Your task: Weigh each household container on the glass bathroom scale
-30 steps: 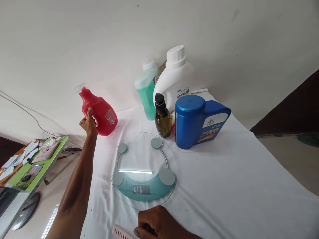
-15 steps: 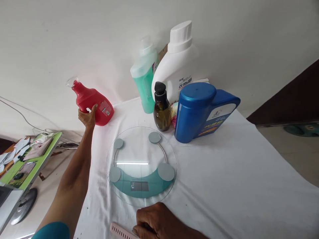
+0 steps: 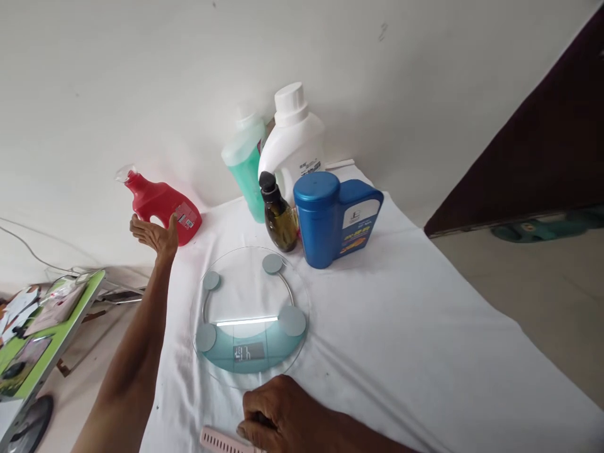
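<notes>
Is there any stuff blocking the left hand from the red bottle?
No, nothing visible does. The open left hand is right by the red bottle, its thumb overlapping it in view; whether they touch is unclear. The glass scale lies to the right, not between them.

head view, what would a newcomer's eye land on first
The red handled bottle stands out first, on the far left of the white cloth, beside the open left hand. Next comes the blue handled canister in front of the white jug. The round glass scale lies nearer, just beyond the right hand.
</notes>
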Demonstrator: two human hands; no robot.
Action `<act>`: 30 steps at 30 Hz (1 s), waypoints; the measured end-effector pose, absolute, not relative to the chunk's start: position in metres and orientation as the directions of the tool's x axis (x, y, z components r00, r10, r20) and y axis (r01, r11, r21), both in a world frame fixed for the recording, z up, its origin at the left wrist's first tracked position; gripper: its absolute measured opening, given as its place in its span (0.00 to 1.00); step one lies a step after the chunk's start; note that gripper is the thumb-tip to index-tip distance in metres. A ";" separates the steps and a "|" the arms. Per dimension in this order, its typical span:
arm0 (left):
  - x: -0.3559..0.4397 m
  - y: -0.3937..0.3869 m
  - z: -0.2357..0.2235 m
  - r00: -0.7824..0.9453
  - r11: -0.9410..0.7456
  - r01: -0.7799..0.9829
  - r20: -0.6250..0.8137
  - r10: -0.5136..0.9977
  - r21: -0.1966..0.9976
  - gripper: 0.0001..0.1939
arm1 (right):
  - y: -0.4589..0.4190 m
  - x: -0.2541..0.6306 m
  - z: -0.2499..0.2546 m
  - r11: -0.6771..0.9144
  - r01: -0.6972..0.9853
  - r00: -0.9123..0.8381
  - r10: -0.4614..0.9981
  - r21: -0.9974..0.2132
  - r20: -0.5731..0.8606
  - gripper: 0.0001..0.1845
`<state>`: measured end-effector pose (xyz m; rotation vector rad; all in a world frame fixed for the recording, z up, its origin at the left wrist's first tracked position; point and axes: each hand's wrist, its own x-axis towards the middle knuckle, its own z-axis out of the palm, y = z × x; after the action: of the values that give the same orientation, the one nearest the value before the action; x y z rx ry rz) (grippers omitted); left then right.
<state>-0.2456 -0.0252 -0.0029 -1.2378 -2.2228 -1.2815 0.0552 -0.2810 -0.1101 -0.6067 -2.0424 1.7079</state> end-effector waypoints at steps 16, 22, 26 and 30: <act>-0.027 -0.054 -0.005 -0.004 -0.279 0.644 0.368 0.930 0.713 0.18 | -0.278 0.054 -0.108 0.269 0.025 -0.823 0.552 -0.963 0.133 0.18; -0.036 -0.069 0.000 -0.040 -0.272 0.724 0.433 0.901 0.634 0.16 | -0.278 0.054 -0.106 0.219 0.019 -0.816 0.567 -0.976 0.111 0.15; -0.060 -0.078 0.009 -0.181 -0.241 0.675 0.473 0.862 0.697 0.18 | -0.279 0.054 -0.106 0.237 0.011 -0.820 0.559 -0.971 0.127 0.20; -0.093 -0.108 0.039 -0.171 -0.311 0.719 0.593 0.787 0.621 0.20 | -0.279 0.055 -0.105 0.236 -0.007 -0.810 0.569 -0.972 0.145 0.22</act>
<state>-0.0933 -0.1084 0.0386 -2.0646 -1.8815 -1.5823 0.0547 -0.2787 -0.1050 -0.5130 -2.0399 1.6070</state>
